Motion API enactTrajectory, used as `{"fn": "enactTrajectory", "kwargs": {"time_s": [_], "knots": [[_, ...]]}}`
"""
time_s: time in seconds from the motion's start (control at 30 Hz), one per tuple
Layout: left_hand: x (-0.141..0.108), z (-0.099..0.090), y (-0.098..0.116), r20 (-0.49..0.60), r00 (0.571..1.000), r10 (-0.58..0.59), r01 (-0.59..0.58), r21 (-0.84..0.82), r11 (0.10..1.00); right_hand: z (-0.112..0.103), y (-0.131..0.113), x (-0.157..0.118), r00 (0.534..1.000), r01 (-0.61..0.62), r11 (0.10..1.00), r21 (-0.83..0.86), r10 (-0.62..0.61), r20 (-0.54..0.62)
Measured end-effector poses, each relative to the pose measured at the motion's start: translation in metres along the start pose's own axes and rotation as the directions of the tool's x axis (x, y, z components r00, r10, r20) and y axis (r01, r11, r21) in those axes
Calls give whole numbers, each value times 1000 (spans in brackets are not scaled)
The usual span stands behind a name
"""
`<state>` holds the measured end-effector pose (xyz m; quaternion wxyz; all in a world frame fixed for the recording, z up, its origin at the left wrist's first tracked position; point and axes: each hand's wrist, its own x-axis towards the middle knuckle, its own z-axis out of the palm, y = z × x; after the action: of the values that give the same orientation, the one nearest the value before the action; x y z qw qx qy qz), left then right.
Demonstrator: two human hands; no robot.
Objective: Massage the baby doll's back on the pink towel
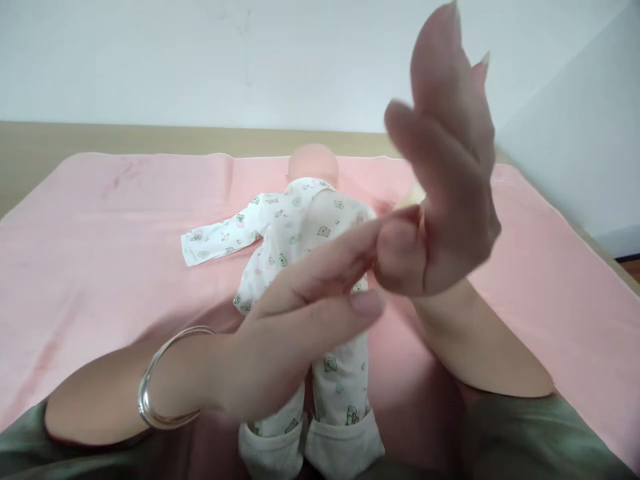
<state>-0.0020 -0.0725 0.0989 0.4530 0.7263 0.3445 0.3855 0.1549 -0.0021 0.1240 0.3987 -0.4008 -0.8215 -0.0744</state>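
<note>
My left hand [285, 347] reaches in from the left, its fingers stretched out and the thumb apart. Its fingertips touch the heel of my right hand [453, 167] near the wrist. The right hand is raised with its palm side turned inward and fingers pointing up, slightly bent; nothing shows in it. Beneath both hands lies a baby doll [314, 163], its bald head at the far end. It wears a white printed top [305, 220] and matching trousers [337, 383] with turned-up cuffs. My hands hide part of its body and its right-side sleeve. No face shows.
The doll lies on a pink mat [125, 280] spread over a light wooden table [165, 138]. A pale wall [175, 60] rises behind the table's far edge. Silver bangles [150, 393] circle my left wrist.
</note>
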Motion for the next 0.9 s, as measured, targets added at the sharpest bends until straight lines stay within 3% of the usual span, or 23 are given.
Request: {"fn": "enactTrajectory", "kwargs": {"time_s": [0.07,0.1,0.17,0.23,0.3,0.4,0.47,0.6,0.7,0.8,0.9], "knots": [[15,-9,-14,-9,998,56,-57,-128,990,6,11,-9,986,-23,1000,-16,20,-167],[24,-14,-25,-96,993,61,-70,-99,993,12,13,-14,982,-62,998,-13,59,-182],[44,-23,-52,-338,940,43,-25,56,998,29,13,-25,989,-134,991,28,135,-63],[63,-31,-81,-468,882,56,39,190,981,50,9,-35,994,-101,992,81,97,49],[76,-36,-105,-420,892,166,-13,344,939,70,6,-43,997,-20,991,129,10,81],[82,-37,-119,-341,927,153,-8,392,920,90,11,-47,993,37,981,192,-58,105],[78,-35,-119,-352,929,117,28,382,924,96,22,-46,987,-21,977,213,-14,161],[67,-33,-121,-450,887,103,102,408,907,98,51,-42,950,-192,968,160,142,278],[61,-35,-130,-478,875,76,143,405,903,97,63,-42,925,-242,964,107,196,326],[60,-35,-137,-511,859,39,192,392,900,91,50,-45,898,-284,959,-4,267,349],[61,-34,-136,-541,841,-12,246,362,899,84,18,-51,895,-258,961,-97,276,350]]}}
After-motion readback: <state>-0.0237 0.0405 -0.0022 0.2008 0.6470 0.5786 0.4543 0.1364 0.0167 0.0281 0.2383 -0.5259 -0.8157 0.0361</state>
